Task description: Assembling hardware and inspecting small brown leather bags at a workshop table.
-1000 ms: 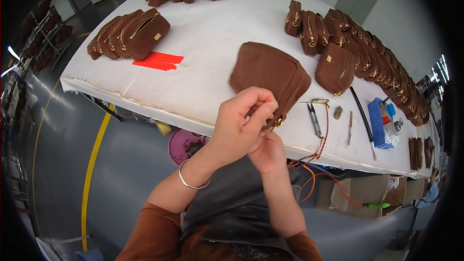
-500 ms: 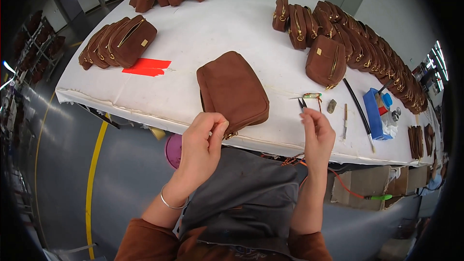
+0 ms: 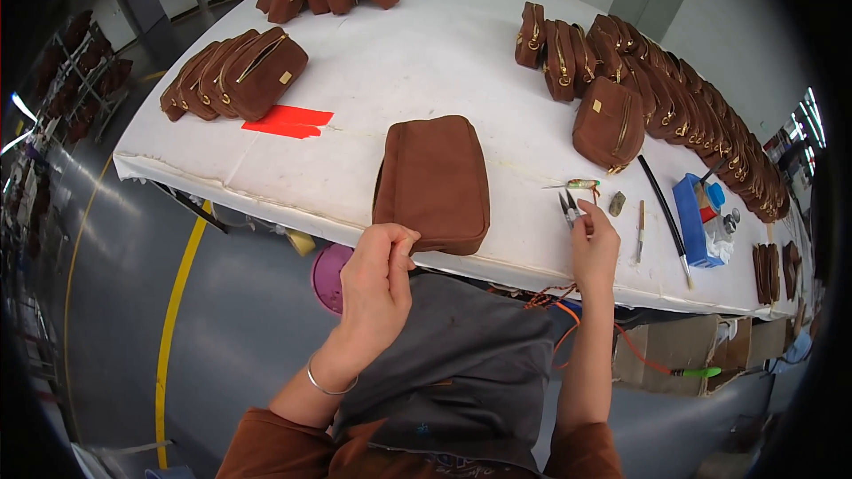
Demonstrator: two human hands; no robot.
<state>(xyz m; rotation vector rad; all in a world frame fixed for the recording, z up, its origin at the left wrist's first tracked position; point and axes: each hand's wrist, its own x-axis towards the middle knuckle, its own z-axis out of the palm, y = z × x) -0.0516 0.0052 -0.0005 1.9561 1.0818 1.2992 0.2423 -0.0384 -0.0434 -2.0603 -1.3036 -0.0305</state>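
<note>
Taking up the snips [image 3: 567, 201] seems in hand, right hand [image 3: 596, 251] narrowed on them, left hand [image 3: 376, 279] pinched tight at the pouch [image 3: 437, 182] just beyond it; lifting likely calls for a firm hold.

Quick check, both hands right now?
Left hand: closed in a pinch at the near-left corner of the brown bag; what it pinches cannot be told.
Right hand: closed, holding the small snips.
</note>
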